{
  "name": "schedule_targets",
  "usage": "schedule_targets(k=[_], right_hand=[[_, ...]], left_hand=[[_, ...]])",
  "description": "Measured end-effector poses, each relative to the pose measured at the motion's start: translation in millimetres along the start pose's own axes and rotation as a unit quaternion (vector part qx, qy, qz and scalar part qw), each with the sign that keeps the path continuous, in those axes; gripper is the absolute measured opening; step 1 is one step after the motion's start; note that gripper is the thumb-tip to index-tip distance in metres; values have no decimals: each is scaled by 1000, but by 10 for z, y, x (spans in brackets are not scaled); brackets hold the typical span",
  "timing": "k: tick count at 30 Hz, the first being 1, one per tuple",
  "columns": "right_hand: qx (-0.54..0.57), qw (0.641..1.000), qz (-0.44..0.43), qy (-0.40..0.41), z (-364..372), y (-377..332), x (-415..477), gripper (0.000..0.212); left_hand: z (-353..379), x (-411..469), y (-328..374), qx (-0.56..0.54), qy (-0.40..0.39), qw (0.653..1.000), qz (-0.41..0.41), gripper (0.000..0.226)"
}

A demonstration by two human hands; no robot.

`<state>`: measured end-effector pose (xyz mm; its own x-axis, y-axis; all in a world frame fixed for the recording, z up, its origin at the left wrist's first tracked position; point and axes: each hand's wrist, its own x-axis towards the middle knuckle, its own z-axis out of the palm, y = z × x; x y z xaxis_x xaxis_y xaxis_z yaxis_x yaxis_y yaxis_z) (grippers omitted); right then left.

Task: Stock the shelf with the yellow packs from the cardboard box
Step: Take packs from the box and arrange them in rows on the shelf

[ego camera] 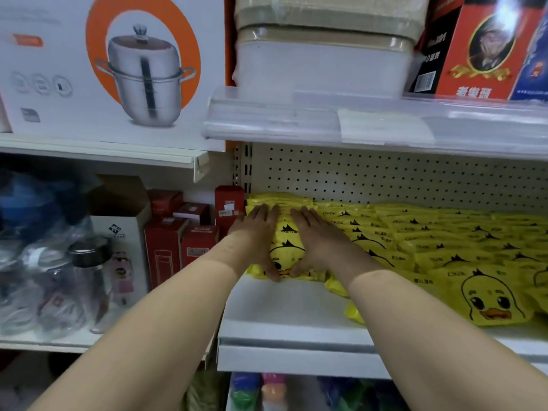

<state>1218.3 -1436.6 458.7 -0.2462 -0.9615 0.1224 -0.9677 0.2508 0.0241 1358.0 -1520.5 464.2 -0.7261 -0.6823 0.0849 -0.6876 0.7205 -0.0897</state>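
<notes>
White shelf (281,310) front edge sits nearest. Past it, left hand (257,241) and right hand (318,241) lie flat, fingers straight, pressing the yellow packs (287,248) stacked at 12 o'clock. Risk: uneven push slides slick packs sideways toward red boxes (194,235) at 9 o'clock.

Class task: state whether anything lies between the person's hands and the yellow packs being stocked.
Nothing visible does: the left hand and right hand press directly on the leftmost row of yellow packs, which lies on the shelf.
</notes>
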Motion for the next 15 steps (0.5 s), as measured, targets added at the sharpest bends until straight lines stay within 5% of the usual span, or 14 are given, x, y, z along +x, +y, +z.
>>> schedule_targets(k=[15], right_hand=[[-5,1000,-1,-16,-36,32,107,138]], left_hand=[[-21,96,-9,-30,-8,999,-7,153]])
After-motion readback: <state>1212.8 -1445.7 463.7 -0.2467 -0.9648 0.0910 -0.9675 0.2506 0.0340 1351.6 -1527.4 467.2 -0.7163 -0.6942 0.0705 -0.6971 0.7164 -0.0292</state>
